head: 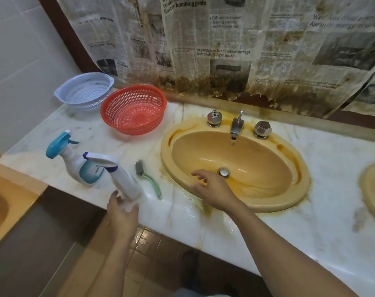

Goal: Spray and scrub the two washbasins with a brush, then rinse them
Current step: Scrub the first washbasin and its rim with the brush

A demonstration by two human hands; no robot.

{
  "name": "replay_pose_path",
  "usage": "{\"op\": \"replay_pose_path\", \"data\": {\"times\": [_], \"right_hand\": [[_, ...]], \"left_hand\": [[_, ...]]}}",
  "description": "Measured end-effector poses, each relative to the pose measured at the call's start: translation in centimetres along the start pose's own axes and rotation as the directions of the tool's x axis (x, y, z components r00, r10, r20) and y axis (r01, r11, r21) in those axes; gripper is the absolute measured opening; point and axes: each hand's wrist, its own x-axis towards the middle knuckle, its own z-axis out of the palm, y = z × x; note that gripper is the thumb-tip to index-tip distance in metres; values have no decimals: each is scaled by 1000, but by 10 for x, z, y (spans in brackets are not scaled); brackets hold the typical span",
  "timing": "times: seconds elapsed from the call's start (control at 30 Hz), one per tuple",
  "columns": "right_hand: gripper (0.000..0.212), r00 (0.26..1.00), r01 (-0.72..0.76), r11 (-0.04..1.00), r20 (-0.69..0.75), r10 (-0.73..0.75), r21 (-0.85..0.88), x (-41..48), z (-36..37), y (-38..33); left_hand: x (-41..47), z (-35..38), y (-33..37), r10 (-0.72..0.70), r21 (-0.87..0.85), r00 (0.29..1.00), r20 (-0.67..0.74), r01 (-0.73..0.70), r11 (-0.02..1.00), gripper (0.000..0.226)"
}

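Left hand (122, 211), fingers clamped on the base of a tilted white plastic spray bottle (126, 183); right hand (212, 189), fingers loosely apart, hovers over the stained yellow oval washbasin (268, 203). Green-handled scrubbing brush (149, 182) lies on the marble worktop (289, 232) between bottle and basin.

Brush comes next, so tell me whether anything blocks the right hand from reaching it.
Nothing visible does. The right hand hovers over the basin's near rim; the brush lies on the counter to its left, only marble between them.

2 bare forearms (278, 243); bare left hand (122, 211), right hand (212, 187); grey garment edge (203, 295).
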Motion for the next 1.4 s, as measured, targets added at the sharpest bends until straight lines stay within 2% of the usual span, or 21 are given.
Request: {"op": "replay_pose_path", "data": {"times": [0.07, 0.13, 0.33, 0.5, 0.67, 0.83, 0.93, 1.0, 1.17, 1.27, 1.4], "right_hand": [[39, 998, 24, 997, 57, -19, -80, 9, 27, -12], [40, 994, 59, 985, 97, -43, -164, 16, 54, -25], [41, 994, 45, 931, 108, -6, -361, 43, 115, -59], [22, 993, -66, 912, 60, 98, -404, 54, 126, -71], [26, 990, -138, 963, -17, 138, -230, 58, 90, -69], [18, 985, -175, 943, -60, 164, -282, 59, 13, -37], [29, 970, -240, 934, -86, 225, -264, 55, -29, 1], [31, 967, -255, 933, -76, 243, -254, 47, -52, 28], [34, 960, -273, 880, -47, 277, -389, 26, -93, 91], [31, 935, -277, 776, 29, 354, -566, 27, -106, 114], [35, 882, -230, 682, 148, 447, -694, 42, -109, 132]], "left_hand": [[-12, 6, -10, 52, 107, 998, -38, -47, 993, 58], [-19, 10, -17, 82, 151, 997, -14, -79, 985, 46], [-17, 4, -28, 170, 205, 983, 75, -182, 962, 43], [-21, -2, -24, 231, 170, 967, 109, -247, 954, 38], [-18, 7, -18, 320, 132, 929, 188, -347, 929, 33], [-6, 36, 8, 328, 133, 899, 292, -377, 916, 36], [14, 54, 18, 292, 189, 886, 361, -376, 907, 43], [32, 64, 17, 308, 259, 860, 407, -433, 864, 50], [65, 90, 12, 336, 467, 818, 467, -550, 692, 57], [60, 98, 7, 396, 560, 810, 432, -586, 586, 64], [59, 102, 8, 401, 615, 826, 396, -563, 553, 67]]}}
